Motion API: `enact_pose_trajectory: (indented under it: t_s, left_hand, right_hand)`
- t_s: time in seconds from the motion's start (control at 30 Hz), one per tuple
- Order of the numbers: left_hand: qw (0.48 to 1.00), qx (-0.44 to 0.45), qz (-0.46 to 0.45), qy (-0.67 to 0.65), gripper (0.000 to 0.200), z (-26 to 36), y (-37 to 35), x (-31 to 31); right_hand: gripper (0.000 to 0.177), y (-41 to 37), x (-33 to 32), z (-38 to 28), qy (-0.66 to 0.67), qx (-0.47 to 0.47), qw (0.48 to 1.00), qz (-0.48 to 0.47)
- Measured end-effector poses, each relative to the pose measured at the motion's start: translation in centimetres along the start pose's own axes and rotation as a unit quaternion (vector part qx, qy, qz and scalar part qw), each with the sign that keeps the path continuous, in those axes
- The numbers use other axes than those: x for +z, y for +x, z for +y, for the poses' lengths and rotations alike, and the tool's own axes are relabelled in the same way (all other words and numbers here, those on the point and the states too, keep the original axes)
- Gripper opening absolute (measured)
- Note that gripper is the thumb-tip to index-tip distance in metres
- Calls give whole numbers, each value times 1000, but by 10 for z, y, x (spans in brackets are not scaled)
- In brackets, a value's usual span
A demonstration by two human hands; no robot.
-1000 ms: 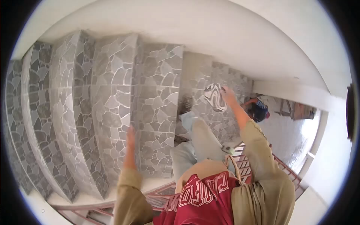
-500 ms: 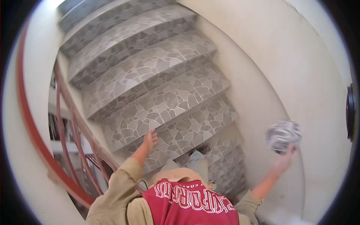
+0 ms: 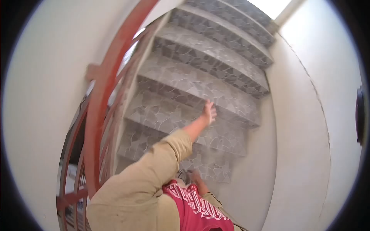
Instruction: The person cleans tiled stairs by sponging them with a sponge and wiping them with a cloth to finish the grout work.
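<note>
My left hand reaches forward over the stone-patterned steps, fingers apart with nothing in them. Lower down, close to the red shirt, my right hand is partly visible and blurred. Against its fingers is a grey and white bundle, mostly hidden by my left sleeve and the shirt. The bundle looks like crumpled cloth, though its material is hard to tell.
A red handrail with bars runs along the left side of the staircase. The pale wall on the right has a long crack. More steps rise toward the bright top.
The view has swung round along the stairs. My left hand has stretched further forward. My right hand has come in from the far right to the front of my body with the bundle.
</note>
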State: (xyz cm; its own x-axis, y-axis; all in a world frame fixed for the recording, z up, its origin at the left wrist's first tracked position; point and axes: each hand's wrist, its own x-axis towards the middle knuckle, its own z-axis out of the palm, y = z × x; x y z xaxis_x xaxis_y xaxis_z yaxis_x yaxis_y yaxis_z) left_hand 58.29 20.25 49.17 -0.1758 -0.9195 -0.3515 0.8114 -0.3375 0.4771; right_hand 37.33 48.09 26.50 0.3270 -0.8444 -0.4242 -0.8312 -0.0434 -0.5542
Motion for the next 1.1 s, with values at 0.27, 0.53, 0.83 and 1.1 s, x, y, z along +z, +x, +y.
enact_pose_trajectory:
  t_s: [0.27, 0.53, 0.83, 1.1]
  left_hand:
    - [959, 68, 262, 81, 69, -37, -117, -321]
    - [887, 63, 457, -5, 74, -196, -253, -344]
    - [942, 107, 265, -173, 91, -183, -132, -94]
    - [847, 284, 244, 377, 79, -109, -256, -159]
  right_hand:
    - [45, -53, -275, 30, 208, 0, 903, 376]
    - [18, -255, -630, 25, 625, -563, 380, 384]
    - [35, 46, -214, 72, -311, -382, 800, 341]
    - [15, 19, -103, 99, -203, -225, 949, -84]
